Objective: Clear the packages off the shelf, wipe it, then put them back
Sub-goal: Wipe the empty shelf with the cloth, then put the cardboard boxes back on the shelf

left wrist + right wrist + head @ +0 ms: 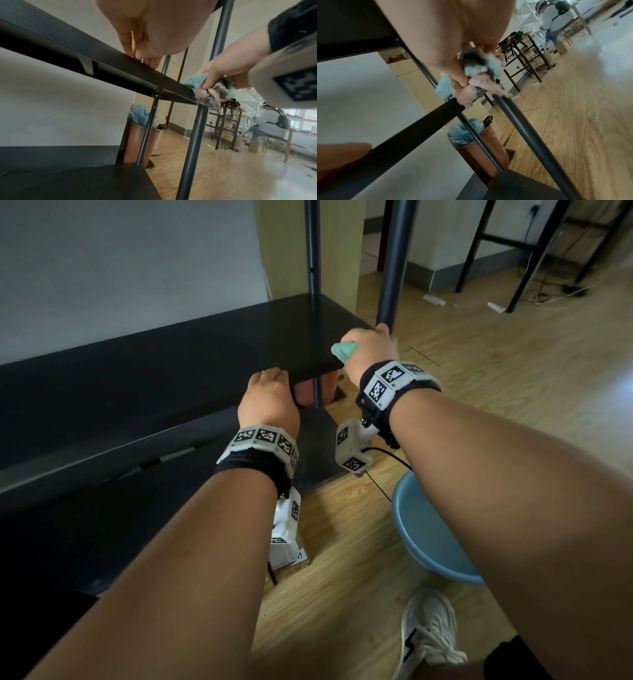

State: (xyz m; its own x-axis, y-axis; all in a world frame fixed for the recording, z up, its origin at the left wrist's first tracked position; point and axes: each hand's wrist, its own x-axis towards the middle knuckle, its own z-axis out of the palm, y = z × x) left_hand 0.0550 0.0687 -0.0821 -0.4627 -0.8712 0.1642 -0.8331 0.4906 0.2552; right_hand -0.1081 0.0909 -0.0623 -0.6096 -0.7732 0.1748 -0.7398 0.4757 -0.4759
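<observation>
Right hand (371, 347) grips cloth (343, 350) at shelf (171, 378) corner; left hand (269, 398) rests relaxed

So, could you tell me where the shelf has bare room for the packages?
The shelf top lies bare from the wall to its front edge. Its right front corner is crowded: the right hand holds the cloth there, the left hand on the front edge.

A black shelf (171, 364) is seen on dark metal posts (390, 268), its top bare except at the near right corner, where a teal cloth (343, 350) is pressed. A lower shelf (68, 182) is glimpsed beneath. A blue basin (424, 529) is set on the wooden floor (513, 378) to the right.
</observation>
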